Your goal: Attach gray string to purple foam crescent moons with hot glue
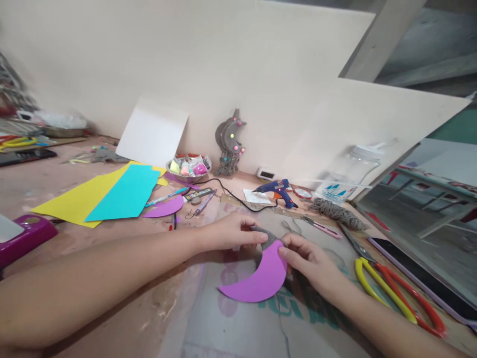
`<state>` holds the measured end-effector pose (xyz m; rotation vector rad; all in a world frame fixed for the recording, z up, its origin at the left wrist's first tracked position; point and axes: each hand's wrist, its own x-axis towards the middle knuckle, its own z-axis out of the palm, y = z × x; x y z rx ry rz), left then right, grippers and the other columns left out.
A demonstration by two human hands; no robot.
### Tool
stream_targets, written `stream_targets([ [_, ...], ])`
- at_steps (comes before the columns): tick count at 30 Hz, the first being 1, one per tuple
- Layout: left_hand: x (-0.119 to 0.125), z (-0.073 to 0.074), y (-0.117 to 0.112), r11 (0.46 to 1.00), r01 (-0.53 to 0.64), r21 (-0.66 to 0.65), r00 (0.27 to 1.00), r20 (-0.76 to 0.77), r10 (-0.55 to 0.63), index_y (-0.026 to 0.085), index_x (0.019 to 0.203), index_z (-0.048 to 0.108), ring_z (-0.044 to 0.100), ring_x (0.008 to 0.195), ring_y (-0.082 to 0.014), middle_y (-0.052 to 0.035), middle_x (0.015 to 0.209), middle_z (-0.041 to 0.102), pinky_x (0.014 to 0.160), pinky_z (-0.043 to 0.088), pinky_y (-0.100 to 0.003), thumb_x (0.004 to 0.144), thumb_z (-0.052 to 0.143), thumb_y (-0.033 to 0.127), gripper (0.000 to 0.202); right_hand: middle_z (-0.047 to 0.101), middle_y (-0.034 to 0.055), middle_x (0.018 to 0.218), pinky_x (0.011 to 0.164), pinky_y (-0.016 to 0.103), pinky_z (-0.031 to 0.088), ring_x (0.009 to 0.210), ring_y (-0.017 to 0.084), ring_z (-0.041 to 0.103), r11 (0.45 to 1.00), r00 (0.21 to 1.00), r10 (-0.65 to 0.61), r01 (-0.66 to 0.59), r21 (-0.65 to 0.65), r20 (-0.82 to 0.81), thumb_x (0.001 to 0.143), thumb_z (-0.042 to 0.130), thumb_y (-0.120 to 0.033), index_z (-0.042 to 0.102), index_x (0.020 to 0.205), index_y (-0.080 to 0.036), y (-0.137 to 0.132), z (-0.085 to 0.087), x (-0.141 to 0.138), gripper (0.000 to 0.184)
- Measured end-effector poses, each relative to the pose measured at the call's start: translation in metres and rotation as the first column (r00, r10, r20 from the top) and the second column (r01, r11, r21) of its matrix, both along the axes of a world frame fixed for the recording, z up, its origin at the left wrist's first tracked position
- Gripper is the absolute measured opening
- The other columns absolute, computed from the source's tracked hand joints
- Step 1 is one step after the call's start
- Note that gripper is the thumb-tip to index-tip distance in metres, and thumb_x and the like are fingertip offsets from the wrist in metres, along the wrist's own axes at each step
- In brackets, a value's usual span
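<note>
Between my hands is a purple crescent-moon cutout (pixel 257 278), its lower tip pointing left. Grey yarn (pixel 269 239) covers its upper end. My left hand (pixel 238 232) pinches that yarn-covered tip between thumb and fingers. On the right edge, just below the yarn, my right hand (pixel 303 256) grips the cutout with thumb and forefinger. A thin grey strand hangs below the cutout over the sheet. Behind the hands lies a blue glue gun (pixel 278 189), with a ball of grey yarn (pixel 337 213) to its right.
Large scissors (pixel 395 293) and a phone (pixel 421 278) lie at the right. Yellow paper (pixel 74 201) and blue paper (pixel 124 194) lie at the left. A bowl of coloured clay (pixel 189 168), a decorated grey moon (pixel 230 136) and a clear jug (pixel 346 171) stand along the wall.
</note>
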<state>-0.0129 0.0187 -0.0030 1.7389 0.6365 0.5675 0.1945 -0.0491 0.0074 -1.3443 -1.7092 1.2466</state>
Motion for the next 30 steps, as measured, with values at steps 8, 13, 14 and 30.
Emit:
stream_targets([
  [8, 0.0030, -0.0036, -0.0001, 0.997, -0.080, -0.004, 0.997, 0.012, 0.080, 0.016, 0.075, 0.052, 0.043, 0.050, -0.0071, 0.0048, 0.059, 0.049, 0.046, 0.033, -0.019, 0.080, 0.056, 0.042, 0.028, 0.045, -0.0048, 0.056, 0.048, 0.022, 0.031, 0.050, 0.008, 0.039, 0.999, 0.999, -0.033, 0.033, 0.025, 0.005, 0.077, 0.061, -0.055, 0.054, 0.074, -0.019, 0.0029, -0.0028, 0.0001, 0.037],
  [13, 0.0033, -0.0062, 0.0012, 1.000, -0.018, -0.014, 0.995, 0.098, 0.019, 0.016, 0.074, 0.049, 0.041, 0.048, -0.0068, 0.0058, 0.056, 0.046, 0.046, 0.032, -0.020, 0.083, 0.054, 0.046, 0.031, 0.045, -0.0043, 0.055, 0.051, 0.022, 0.032, 0.052, 0.009, 0.039, 0.998, 0.999, -0.045, 0.043, 0.050, 0.031, 0.076, 0.061, -0.055, 0.053, 0.069, -0.018, 0.0034, -0.0017, 0.0014, 0.039],
  [14, 0.0033, -0.0069, 0.0016, 1.000, -0.013, -0.010, 0.994, 0.105, 0.014, 0.016, 0.075, 0.049, 0.041, 0.048, -0.0068, 0.0059, 0.055, 0.046, 0.046, 0.031, -0.020, 0.083, 0.053, 0.046, 0.031, 0.046, -0.0042, 0.056, 0.051, 0.022, 0.033, 0.052, 0.009, 0.040, 0.998, 0.999, -0.038, 0.036, 0.054, 0.036, 0.076, 0.061, -0.055, 0.053, 0.069, -0.017, 0.0036, -0.0019, 0.0018, 0.040],
  [30, 0.0028, -0.0028, -0.0032, 0.999, -0.028, 0.029, 1.000, -0.006, 0.029, 0.016, 0.074, 0.051, 0.046, 0.051, -0.0079, 0.0030, 0.061, 0.052, 0.047, 0.036, -0.020, 0.082, 0.053, 0.042, 0.027, 0.055, -0.0006, 0.062, 0.052, 0.026, 0.037, 0.055, 0.013, 0.047, 0.974, 0.982, -0.187, 0.183, 0.134, 0.014, 0.072, 0.064, -0.056, 0.061, 0.076, -0.019, 0.0068, -0.0031, 0.0045, 0.036],
])
